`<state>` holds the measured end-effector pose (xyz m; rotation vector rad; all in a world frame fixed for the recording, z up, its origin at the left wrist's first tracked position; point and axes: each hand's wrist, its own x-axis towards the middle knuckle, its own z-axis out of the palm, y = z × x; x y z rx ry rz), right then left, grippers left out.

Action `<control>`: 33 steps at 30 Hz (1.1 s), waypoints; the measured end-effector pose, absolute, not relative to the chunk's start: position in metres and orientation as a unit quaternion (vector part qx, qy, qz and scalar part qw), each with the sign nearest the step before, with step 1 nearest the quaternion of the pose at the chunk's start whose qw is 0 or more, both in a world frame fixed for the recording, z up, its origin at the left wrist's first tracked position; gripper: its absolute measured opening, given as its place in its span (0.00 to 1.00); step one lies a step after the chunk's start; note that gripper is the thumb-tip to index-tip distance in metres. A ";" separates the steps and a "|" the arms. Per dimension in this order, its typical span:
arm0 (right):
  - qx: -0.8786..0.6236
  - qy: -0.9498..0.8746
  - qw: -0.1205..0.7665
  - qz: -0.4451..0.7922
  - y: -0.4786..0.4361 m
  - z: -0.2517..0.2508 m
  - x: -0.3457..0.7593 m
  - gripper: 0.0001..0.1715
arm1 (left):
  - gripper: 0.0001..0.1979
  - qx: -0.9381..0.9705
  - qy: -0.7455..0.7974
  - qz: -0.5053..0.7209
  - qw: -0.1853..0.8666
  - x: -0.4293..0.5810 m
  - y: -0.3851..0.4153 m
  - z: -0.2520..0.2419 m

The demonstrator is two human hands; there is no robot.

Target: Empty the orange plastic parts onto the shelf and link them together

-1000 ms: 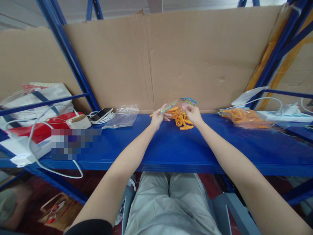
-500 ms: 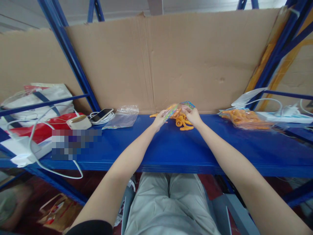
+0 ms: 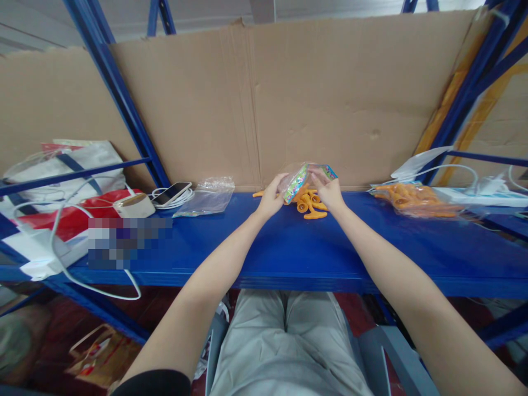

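Observation:
A clear plastic bag with a colourful printed band [image 3: 295, 188] is stretched between my two hands, above the blue shelf. My left hand [image 3: 272, 197] is closed on its left side, and my right hand [image 3: 330, 192] grips its right side, fingers partly hidden by the film. Behind and below the bag lie several orange plastic pieces [image 3: 315, 214], some with round hollow ends. My hands and the bag cover part of this pile. One orange tip pokes out left of my left hand.
On the right lies a clear bag of orange pieces [image 3: 406, 198] beside a white power strip [image 3: 478, 198]. Left of my hands are a flat clear bag [image 3: 208, 197], a phone [image 3: 173, 192] on a coiled white cable, and a white charger [image 3: 134, 206]. Cardboard [image 3: 330, 99] stands behind.
Both hands have risen slightly and shifted a little right with the bag. Its printed band is now bent into a peak, its sides spread wider apart.

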<state>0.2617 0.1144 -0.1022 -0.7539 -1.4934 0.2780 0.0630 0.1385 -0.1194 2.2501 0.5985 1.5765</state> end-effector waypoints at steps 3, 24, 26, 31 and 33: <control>-0.334 -0.649 0.672 0.125 0.111 -0.100 0.260 0.19 | 0.27 0.819 0.214 0.519 0.117 0.061 0.132 -0.118; -0.359 -0.595 0.704 0.146 0.113 -0.098 0.268 0.21 | 0.29 0.809 0.253 0.524 0.079 0.052 0.128 -0.108; -0.365 -0.563 0.708 0.221 0.119 -0.100 0.273 0.18 | 0.24 0.786 0.272 0.537 0.138 0.052 0.131 -0.108; -0.385 -0.505 0.671 0.383 0.121 -0.099 0.292 0.17 | 0.17 0.725 0.298 0.545 0.297 0.053 0.132 -0.105; -0.400 -0.499 0.641 0.425 0.120 -0.097 0.298 0.20 | 0.17 0.719 0.321 0.510 0.346 0.054 0.130 -0.104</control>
